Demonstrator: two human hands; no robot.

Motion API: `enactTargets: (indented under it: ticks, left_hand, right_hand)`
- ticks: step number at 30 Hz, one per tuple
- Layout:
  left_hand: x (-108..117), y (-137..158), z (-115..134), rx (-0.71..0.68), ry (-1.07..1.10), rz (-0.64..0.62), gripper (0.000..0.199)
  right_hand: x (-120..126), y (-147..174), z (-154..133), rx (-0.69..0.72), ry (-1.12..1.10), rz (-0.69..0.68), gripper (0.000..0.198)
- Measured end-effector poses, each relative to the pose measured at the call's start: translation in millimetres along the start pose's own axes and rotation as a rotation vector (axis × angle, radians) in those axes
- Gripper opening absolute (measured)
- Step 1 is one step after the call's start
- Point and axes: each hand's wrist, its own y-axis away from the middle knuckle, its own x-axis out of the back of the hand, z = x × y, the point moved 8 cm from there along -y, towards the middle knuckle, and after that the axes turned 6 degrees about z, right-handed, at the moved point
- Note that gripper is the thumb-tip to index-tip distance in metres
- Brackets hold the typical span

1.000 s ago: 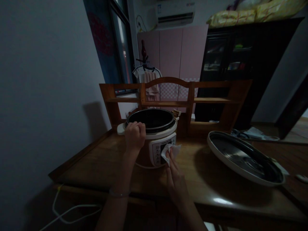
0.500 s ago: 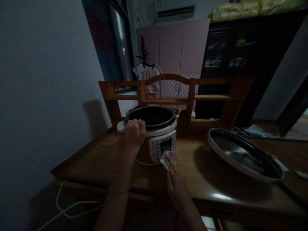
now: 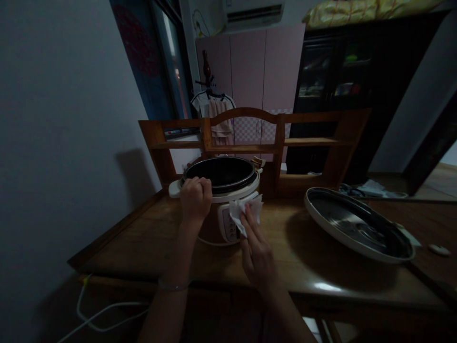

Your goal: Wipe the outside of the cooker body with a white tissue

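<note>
An electric pressure cooker [image 3: 210, 224] stands without its lid on the wooden desk, its dark inner pot [image 3: 223, 172] visible at the top. My left hand [image 3: 195, 199] is closed over the cooker's near left rim, fingertips hidden inside. With extended fingers, my right hand [image 3: 255, 250] presses a white tissue [image 3: 248, 209] against the control panel [image 3: 228, 223]. The tissue covers the panel's upper part; some buttons show at its lower left. To the right, the round lid [image 3: 357, 226] rests on the desk, its inside facing up and tilted toward me.
The wooden desk [image 3: 143, 243] carries a low shelf [image 3: 246, 149] along its back. A wall [image 3: 71, 124] closes off the left side. A white cord [image 3: 107, 305] hangs below the desk's front left edge. A small white object [image 3: 439, 249] lies at far right.
My right hand has moved the tissue up from the lower part of the control panel to its upper part. My left hand stays on the rim. The view has shifted slightly.
</note>
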Motion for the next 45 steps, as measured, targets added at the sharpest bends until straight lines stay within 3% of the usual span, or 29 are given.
enactTargets:
  ticks: [6, 27, 32, 45]
  left_hand:
    - [-1.3, 0.3, -0.7, -0.002, 0.002, -0.011, 0.036]
    - [-0.7, -0.1, -1.6, 0.007, 0.038, 0.014, 0.036]
    - [-1.9, -0.1, -2.3, -0.02, 0.006, 0.021, 0.035]
    - [3.4, -2.2, 2.9, -0.046, 0.002, 0.001, 0.038]
  right_hand:
    - [-18.7, 7.2, 13.9, -0.007, 0.093, -0.035, 0.063]
    - [-25.2, 64.2, 41.1, -0.17, 0.114, -0.142, 0.061]
    - [-24.4, 73.7, 40.6, -0.124, 0.12, -0.151, 0.065]
    - [-22.5, 72.7, 34.6, -0.184, 0.17, -0.127, 0.058]
